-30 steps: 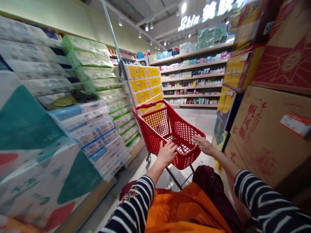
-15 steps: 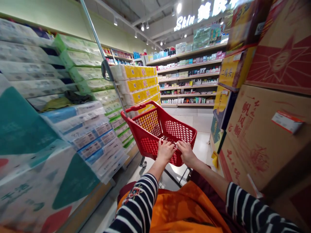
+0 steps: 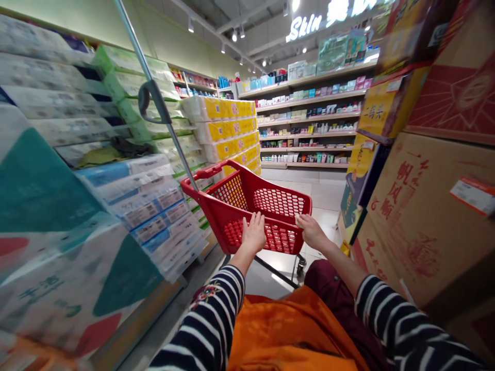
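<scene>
Your orange garment (image 3: 286,330), cropped at the bottom, fills the foreground below the red shopping cart (image 3: 228,212), which stands just ahead of you. Your left hand (image 3: 254,233) rests open, fingers spread, on its near rim; your right hand (image 3: 312,232) bends at the rim's right end, its grip impossible to tell. The cart's pole (image 3: 178,147) runs out of view above. Beyond the cart, shelves (image 3: 309,136) carry goods too small to read.

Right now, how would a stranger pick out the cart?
Find the aisle between wrapped packs on the left and stacked boxes on the right. In its middle, at the left hand and right hand, stands the red cart. Its grid-holed basket and slanting metal pole set it apart from those stacks.
</scene>
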`<state>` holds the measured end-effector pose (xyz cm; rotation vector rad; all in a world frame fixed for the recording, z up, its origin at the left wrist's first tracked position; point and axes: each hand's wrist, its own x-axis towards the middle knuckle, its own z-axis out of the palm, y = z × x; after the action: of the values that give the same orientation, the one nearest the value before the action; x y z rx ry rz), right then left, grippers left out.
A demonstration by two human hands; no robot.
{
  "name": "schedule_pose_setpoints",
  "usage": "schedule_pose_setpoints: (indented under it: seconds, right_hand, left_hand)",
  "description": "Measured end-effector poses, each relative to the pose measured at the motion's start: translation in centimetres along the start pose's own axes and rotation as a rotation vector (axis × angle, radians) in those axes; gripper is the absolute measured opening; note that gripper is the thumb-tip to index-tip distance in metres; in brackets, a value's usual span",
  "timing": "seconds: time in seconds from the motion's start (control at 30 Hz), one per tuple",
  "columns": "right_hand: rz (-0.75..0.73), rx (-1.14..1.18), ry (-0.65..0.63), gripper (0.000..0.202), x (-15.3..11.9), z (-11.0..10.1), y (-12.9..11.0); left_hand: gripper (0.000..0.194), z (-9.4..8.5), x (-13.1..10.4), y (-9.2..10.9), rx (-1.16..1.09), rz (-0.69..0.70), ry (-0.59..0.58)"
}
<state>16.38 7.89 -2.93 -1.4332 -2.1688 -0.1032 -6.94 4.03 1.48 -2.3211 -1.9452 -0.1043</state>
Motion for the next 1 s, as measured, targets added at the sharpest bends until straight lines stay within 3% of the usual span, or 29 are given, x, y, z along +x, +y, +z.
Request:
schedule_pose_setpoints:
  seconds: [0.1, 0.2, 0.4, 0.5, 0.73, 0.9, 1.0]
  right_hand:
    - [0.021, -0.041, 0.007, 0.050, 0.6, -0.1, 1.0]
    - [0.087, -0.081, 0.047, 0.050, 1.0, 0.0, 1.0]
    - [0.195, -0.109, 0.118, 0.045, 2.4, 0.9, -2.6]
    - [0.242, -0.063, 0.173, 0.049, 2.6, 1.1, -3.3]
    - [0.125, 0.051, 0.308, 0.061, -0.1, 1.4, -0.7]
    - [0.045, 0.062, 0.307, 0.057, 0.2, 1.3, -2.4]
    - [0.113, 0.003, 0.270, 0.051, 0.3, 1.3, -3.0]
  left_hand:
    - [0.070, -0.2, -0.1, -1.1, 0.039, -0.107, 0.024]
    - [0.071, -0.2, -0.2, -1.8, 0.072, -0.105, 0.039]
    - [0.072, -0.4, -0.4, -1.6, 0.074, -0.089, 0.024]
    - [0.072, -0.7, -0.7, -1.8, 0.073, -0.090, 0.021]
    - [0.072, -0.7, -1.2, -1.7, 0.053, -0.093, 0.036]
    - [0.073, -0.4, -1.3, -1.4, 0.047, -0.095, 0.048]
    - [0.073, -0.4, -1.3, -1.6, 0.049, -0.070, 0.051]
